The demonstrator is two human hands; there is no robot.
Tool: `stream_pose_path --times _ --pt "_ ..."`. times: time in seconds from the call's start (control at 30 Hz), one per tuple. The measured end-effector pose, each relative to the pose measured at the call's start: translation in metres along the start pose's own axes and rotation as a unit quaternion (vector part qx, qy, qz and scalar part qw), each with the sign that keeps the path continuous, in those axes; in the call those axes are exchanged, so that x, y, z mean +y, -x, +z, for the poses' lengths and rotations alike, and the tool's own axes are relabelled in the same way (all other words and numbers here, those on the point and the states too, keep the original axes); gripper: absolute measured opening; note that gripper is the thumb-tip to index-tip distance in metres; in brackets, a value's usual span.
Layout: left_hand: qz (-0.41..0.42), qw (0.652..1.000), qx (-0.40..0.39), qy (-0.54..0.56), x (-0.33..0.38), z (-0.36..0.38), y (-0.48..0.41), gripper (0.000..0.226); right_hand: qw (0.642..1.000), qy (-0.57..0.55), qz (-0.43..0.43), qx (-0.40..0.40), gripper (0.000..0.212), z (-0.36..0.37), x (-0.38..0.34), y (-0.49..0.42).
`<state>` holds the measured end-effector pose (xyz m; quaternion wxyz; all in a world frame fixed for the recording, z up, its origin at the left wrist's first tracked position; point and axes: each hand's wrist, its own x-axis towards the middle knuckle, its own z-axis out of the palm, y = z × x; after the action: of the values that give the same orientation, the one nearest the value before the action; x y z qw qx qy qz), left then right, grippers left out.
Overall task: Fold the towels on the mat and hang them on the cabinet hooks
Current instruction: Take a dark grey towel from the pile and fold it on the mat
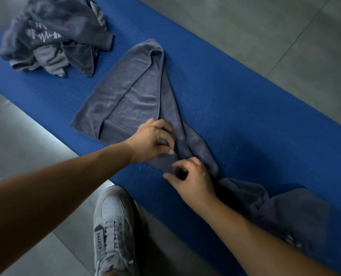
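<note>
Shoe (111,226) on floor, off mat's (235,116) near edge. Right hand (193,176) at mat's near edge, fingers curled, pinching towel (137,96) hem. Left hand (153,139) just beyond, pinching twisted fold. Towel lies mid-mat, far half doubled, waist narrow. Judgement: untwist waist, draw corners apart, flatten on mat, then fold edge to edge. Towel's other end bunched toward mat's right end, dark, partly under forearm; corners unreadable. Heap (54,36) of towels at mat's far left end; count unclear. Cabinet hooks out of view.
</note>
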<state>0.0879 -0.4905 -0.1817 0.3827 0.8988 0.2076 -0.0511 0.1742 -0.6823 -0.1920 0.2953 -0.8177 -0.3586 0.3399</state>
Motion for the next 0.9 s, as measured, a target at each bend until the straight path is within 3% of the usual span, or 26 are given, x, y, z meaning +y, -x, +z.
stream_pose_path --times 0.17,0.37,0.47,0.53,0.63,0.7,0.8,0.9 --pt "-0.009 0.995 -0.029 0.096 0.028 -0.02 -0.021 0.007 0.991 -0.025 0.013 0.134 0.04 -0.02 -0.014 -0.015" --pt "-0.052 0.98 -0.011 0.19 0.038 -0.025 -0.04 0.007 0.985 -0.006 0.016 0.17 0.016 -0.051 -0.011 -0.037" --pt "-0.063 0.974 0.014 0.216 0.041 -0.026 -0.048 0.007 0.991 0.005 0.017 0.134 0.012 -0.071 -0.008 -0.052" --pt "-0.065 0.971 0.032 0.226 0.046 -0.029 -0.054 0.009 0.993 -0.065 0.038 0.094 0.016 -0.084 -0.006 -0.06" --pt "-0.066 0.967 0.041 0.244 0.056 -0.039 -0.063 0.012 0.933 -0.34 0.113 -0.015 0.017 -0.11 -0.007 -0.066" --pt "-0.063 0.968 0.041 0.24 0.062 -0.043 -0.072 0.01 0.895 -0.416 0.135 -0.089 0.011 -0.128 -0.005 -0.071" --pt "-0.059 0.97 0.056 0.228 0.069 -0.045 -0.086 0.009 0.862 -0.464 0.142 -0.148 0.015 -0.152 -0.002 -0.075" --pt "-0.072 0.968 0.081 0.228 0.075 -0.049 -0.097 0.011 0.87 -0.438 0.122 -0.191 0.026 -0.178 0.004 -0.075"
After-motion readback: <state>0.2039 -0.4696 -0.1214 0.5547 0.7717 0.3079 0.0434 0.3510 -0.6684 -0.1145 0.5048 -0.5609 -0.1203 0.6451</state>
